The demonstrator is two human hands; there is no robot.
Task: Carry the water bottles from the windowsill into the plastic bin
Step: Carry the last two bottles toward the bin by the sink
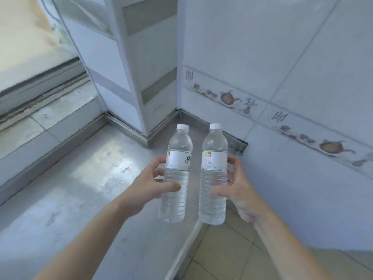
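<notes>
Two clear water bottles with white caps and white labels are held upright side by side, above the front edge of the grey stone windowsill (pixel 84 178). My left hand (pixel 150 183) grips the left bottle (pixel 177 170) around its middle, thumb across the front. My right hand (pixel 240 188) grips the right bottle (pixel 214 172) the same way. The bottles do not touch each other. The plastic bin is out of view.
A white tiled column (pixel 141 77) stands at the back of the sill. A tiled wall with a teapot-pattern border (pixel 282 118) runs along the right. The window track (pixel 40 93) lies at the left. Beige floor tiles (pixel 218 255) show below the sill's edge.
</notes>
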